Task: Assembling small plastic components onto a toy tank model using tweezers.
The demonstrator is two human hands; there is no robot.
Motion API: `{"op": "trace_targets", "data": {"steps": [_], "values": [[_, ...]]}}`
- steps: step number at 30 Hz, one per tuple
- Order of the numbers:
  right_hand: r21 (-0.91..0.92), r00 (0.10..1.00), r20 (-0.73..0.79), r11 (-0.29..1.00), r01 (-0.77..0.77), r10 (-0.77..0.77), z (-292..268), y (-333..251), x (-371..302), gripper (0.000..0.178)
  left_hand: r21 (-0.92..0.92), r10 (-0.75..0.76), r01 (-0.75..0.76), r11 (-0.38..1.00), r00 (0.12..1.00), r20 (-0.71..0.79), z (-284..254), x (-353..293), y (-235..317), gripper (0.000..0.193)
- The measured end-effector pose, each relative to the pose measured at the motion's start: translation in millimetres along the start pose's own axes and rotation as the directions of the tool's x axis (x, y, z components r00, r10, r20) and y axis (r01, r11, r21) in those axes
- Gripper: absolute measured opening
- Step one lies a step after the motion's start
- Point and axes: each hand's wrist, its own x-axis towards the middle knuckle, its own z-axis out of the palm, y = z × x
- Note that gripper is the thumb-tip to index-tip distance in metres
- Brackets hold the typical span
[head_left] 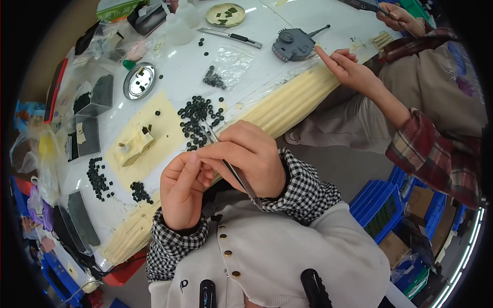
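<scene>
My left hand (182, 192) is closed in a pinch, its thumb and fingertips meeting those of my right hand. Whatever is between them is too small or hidden to make out. Tweezers (240, 178) lie in my right hand (251, 156), their tips pointing away toward a pile of small black ring-shaped wheels (195, 113). Left of that pile, a beige blocky model part (137, 149) with a dark bit on top rests on a pale yellow sheet (163, 115). Two more heaps of small black parts, one outer heap (97, 179) and one nearer heap (139, 192), sit by the sheet.
Yellow padding (287, 105) lines the table edge. Clear boxes (97, 95), a round tin (139, 81), a craft knife (231, 37) and a plastic bag (231, 64) lie beyond. At right, a co-worker's hand (354, 72) points near a grey model turret (294, 45).
</scene>
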Motion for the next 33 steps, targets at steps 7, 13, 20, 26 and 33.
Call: {"op": "trace_targets", "data": {"steps": [7,13,20,26,33], "values": [[-0.051,0.995,-0.004,0.994,-0.097,0.097,-9.7,16.3,-2.9,0.014,0.216,-0.018,0.014,0.976,1.0,0.014,10.9,6.3,-0.2,0.026],[-0.385,0.989,-0.04,0.911,-0.145,0.141,-33.8,50.6,9.6,0.009,0.413,-0.019,-0.014,0.911,0.997,0.076,10.4,2.3,1.7,0.033],[-0.537,0.992,0.048,0.84,-0.076,0.121,-38.7,68.0,15.0,0.007,0.435,-0.08,0.006,0.901,0.985,0.152,6.4,9.1,-3.7,0.03],[-0.393,0.98,-0.007,0.9,-0.187,0.201,-52.9,62.3,16.8,0.009,0.447,-0.079,0.006,0.895,0.986,0.146,3.8,10.5,-3.9,0.028],[-0.121,0.816,-0.442,0.876,-0.466,0.373,-93.2,81.1,4.1,0.026,0.478,-0.005,-0.08,0.875,0.985,0.174,3.8,7.7,-8.4,0.025]]}}
